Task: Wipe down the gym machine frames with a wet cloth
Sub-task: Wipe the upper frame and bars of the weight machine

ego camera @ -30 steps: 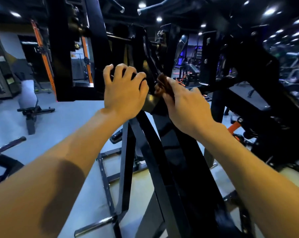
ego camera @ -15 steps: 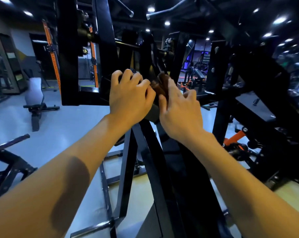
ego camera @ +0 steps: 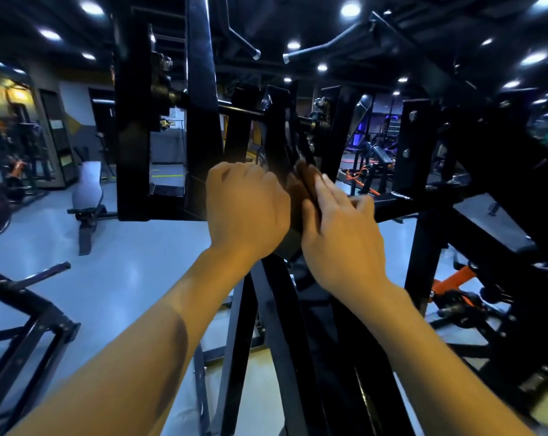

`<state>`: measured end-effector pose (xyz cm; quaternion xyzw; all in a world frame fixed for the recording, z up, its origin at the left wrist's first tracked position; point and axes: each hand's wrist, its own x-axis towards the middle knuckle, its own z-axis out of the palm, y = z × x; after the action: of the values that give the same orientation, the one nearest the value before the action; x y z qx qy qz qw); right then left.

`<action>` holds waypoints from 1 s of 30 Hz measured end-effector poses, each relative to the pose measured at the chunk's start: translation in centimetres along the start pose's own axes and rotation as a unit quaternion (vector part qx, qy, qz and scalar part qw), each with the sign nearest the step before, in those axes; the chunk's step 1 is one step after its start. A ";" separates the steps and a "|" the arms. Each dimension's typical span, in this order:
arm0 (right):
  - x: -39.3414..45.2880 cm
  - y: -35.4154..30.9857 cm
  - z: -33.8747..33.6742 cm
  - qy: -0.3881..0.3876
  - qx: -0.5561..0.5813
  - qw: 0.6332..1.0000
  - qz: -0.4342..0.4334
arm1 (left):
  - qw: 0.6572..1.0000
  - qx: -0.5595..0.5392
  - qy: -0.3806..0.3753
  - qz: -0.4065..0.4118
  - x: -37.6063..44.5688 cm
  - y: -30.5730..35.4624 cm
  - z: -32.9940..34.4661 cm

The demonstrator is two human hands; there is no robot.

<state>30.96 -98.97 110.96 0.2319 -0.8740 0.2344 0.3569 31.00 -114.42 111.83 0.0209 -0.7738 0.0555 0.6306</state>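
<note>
We see a black steel machine frame (ego camera: 285,325) rising from near centre and angling away toward crossbars above. A dark brown cloth (ego camera: 304,187), bunched and blurred, lies against the frame's upper part, centre.

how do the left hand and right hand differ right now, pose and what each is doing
The left hand is curled into a fist gripping the black frame; the right hand has straighter fingers pressing the brown cloth against the frame. The left hand holds no cloth; the right hand works the cloth. Both reach forward to the same spot on the frame, side by side.
</note>
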 end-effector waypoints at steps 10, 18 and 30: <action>3.9 -0.7 -0.2 -0.037 0.040 0.999 -0.005 | 0.999 -0.037 0.037 -0.006 -0.1 -0.1 0.2; 5.6 0.0 0.6 -0.003 0.104 0.994 -0.017 | 0.998 -0.054 0.042 -0.008 0.1 -0.2 0.2; 7.4 -0.7 1.2 -0.018 -0.007 0.999 -0.047 | 0.998 -0.051 0.031 -0.019 0.1 0.1 0.1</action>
<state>25.98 -101.99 115.78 0.2743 -0.8702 0.2069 0.3531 30.83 -114.31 111.89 0.0016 -0.7549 0.0051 0.6558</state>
